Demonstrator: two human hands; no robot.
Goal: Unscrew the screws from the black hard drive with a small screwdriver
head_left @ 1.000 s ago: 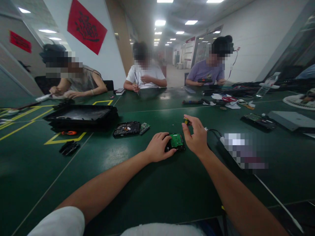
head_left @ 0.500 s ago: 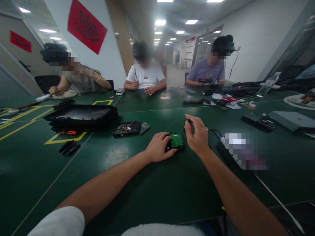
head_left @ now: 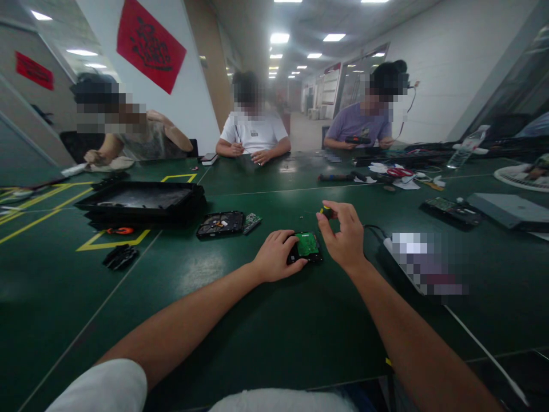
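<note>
The drive [head_left: 307,246] is being held down on the counter [head_left: 257,326] by the left grip [head_left: 274,258]. A screwdriver [head_left: 326,211] is being pinched in the right grip [head_left: 345,237], just beyond the drive.

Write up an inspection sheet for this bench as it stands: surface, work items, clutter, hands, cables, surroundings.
Surface: green table, yellow tape outlines at left.
Work items: hard drive, green circuit board up; small yellow-and-black tool just above it.
Clutter: opened drive, loose board, black trays, orange-handled tool, water bottle.
Hands: left hand holds the hard drive's edge; right hand pinches the tool in a fingertip grip.
Cables: black cable beside the right hand; white cable toward the near edge.
Surroundings: three people seated opposite; red banner on the wall.
</note>
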